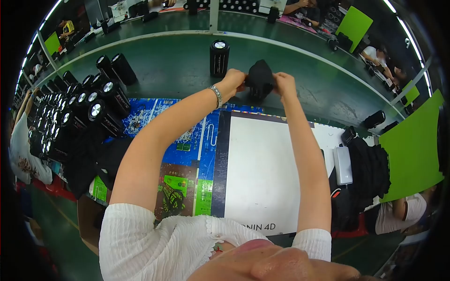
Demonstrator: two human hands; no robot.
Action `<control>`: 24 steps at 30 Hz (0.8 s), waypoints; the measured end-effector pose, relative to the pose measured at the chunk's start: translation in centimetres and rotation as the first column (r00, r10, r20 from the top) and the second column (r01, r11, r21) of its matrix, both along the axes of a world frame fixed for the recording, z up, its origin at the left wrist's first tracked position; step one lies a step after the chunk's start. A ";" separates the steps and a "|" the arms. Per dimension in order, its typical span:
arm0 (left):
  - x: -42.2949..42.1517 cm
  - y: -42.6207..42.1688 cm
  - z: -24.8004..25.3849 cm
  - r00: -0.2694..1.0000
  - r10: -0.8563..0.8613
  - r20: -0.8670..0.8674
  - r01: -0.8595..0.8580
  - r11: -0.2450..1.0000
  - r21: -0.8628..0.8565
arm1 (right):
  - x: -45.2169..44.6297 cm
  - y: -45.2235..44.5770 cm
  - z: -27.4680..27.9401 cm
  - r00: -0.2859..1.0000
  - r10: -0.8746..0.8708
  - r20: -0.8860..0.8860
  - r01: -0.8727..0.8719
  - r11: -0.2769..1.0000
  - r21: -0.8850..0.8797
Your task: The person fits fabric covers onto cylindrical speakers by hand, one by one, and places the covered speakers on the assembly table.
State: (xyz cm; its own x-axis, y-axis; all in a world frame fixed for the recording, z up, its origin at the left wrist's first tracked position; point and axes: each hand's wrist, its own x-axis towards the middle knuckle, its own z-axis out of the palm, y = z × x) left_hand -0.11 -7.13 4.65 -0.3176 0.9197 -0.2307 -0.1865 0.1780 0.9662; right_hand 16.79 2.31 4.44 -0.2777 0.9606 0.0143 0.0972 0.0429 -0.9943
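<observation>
My arms reach forward to a black cloth cover [260, 75], which has a peaked top and stands upright on the green bench. My left hand [233, 81] pinches its left side, fingers closed. On the opposite side my right hand [284, 84] is closed on its edge. Something dark and cylindrical shows under the cloth, mostly hidden. Just left of my left hand, a black cylindrical speaker [219, 58] with a silver disc on top stands upright.
Many black speakers [96, 110] crowd the left side. A white box lid [262, 164] lies before me. At right are a pile of black cloth [368, 164], a white power-bank-like block [343, 165] and a green panel [412, 145]. Other people work across the line.
</observation>
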 end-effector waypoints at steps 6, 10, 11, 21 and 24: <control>-1.2 4.6 0.0 0.979 -0.183 0.090 0.184 0.983 -0.001 | 1.9 1.2 -0.1 0.993 -0.109 0.034 0.110 0.993 -0.036; 1.7 6.3 0.9 0.884 -0.331 0.330 0.283 0.941 0.184 | 2.6 2.0 -0.2 0.983 -0.180 0.029 0.181 0.983 -0.025; 2.3 6.8 0.3 0.874 -0.343 0.343 0.260 0.928 0.267 | 2.8 2.0 -0.2 0.982 -0.190 0.024 0.191 0.981 -0.033; 5.0 6.6 -7.4 0.810 0.251 -0.531 -0.032 0.922 0.387 | 4.2 -0.5 -3.8 0.709 -0.473 0.523 0.269 0.867 0.420; 5.3 6.9 -7.4 0.724 0.319 -0.611 0.004 0.884 0.467 | 4.3 -2.5 -3.7 0.674 -0.484 0.559 0.262 0.863 0.432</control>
State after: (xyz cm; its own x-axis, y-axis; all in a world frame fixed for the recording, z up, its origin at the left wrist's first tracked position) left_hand 5.18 -0.21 -2.78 -0.3855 0.7904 0.4761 0.5319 -0.2312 0.8146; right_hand 21.06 -0.15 0.71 0.0545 0.9615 0.2695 0.7640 0.1336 -0.6313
